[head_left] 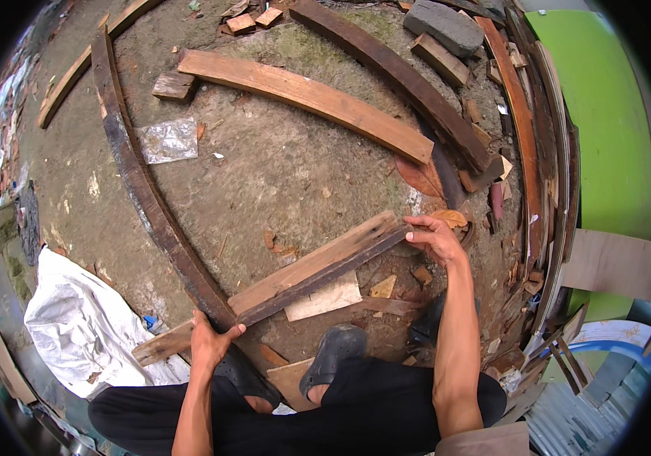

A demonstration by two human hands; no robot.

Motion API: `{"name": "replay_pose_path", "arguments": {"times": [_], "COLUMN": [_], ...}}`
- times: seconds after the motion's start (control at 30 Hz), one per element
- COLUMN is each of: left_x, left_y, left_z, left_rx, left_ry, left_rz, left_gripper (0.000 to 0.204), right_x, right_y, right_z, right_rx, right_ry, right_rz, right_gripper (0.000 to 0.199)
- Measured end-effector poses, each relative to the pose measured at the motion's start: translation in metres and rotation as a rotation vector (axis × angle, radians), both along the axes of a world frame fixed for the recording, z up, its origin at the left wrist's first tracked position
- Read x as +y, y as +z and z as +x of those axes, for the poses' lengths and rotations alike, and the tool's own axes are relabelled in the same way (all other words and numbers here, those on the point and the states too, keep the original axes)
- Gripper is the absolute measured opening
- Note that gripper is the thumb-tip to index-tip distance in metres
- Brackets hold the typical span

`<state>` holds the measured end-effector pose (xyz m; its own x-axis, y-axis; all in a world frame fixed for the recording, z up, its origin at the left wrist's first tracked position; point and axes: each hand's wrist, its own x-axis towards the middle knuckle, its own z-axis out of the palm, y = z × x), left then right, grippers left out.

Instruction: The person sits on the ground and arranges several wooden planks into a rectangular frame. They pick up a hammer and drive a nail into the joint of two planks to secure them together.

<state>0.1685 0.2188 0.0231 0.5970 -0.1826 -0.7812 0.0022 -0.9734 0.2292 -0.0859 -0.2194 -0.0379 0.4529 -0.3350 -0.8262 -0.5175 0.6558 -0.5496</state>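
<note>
My right hand (438, 239) pinches the far right end of a short wooden beam (318, 262), with the thumb and fingers around its tip. This beam has a brown upper face and a dark side, and it slants down to the left. My left hand (210, 342) is closed around the near end of a long dark wooden beam (147, 190). The left thumb rests by the short beam's lower end, where the two pieces meet. Under the left hand lies a lighter wood piece (162, 344), partly on a white sack (74, 319).
Across the ground lie a light brown beam (310, 102) and a dark beam (401, 80). A grey block (445, 26) sits at the back right. Planks (519, 129) line a green panel (607, 114). Clear plastic (168, 140) lies left. My dark shoes (333, 357) are close below the short beam.
</note>
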Motion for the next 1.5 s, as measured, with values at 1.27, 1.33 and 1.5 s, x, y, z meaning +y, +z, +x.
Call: {"name": "replay_pose_path", "arguments": {"times": [1.27, 1.33, 1.5], "left_x": [0.001, -0.007, -0.004], "left_y": [-0.004, -0.002, -0.006], "left_z": [0.011, 0.016, 0.018], "left_rx": [0.071, 0.115, 0.071], "left_ry": [-0.039, -0.075, -0.148], "left_rz": [0.11, 0.136, 0.142], "left_gripper": [0.096, 0.104, 0.109], "right_x": [-0.014, -0.019, -0.021], "right_y": [0.008, 0.008, 0.007], "right_z": [0.022, 0.02, 0.022], "right_rx": [0.164, 0.201, 0.174], "right_ry": [0.141, 0.167, 0.194], "right_rz": [0.016, 0.038, 0.02], "right_gripper": [0.053, 0.051, 0.048]}}
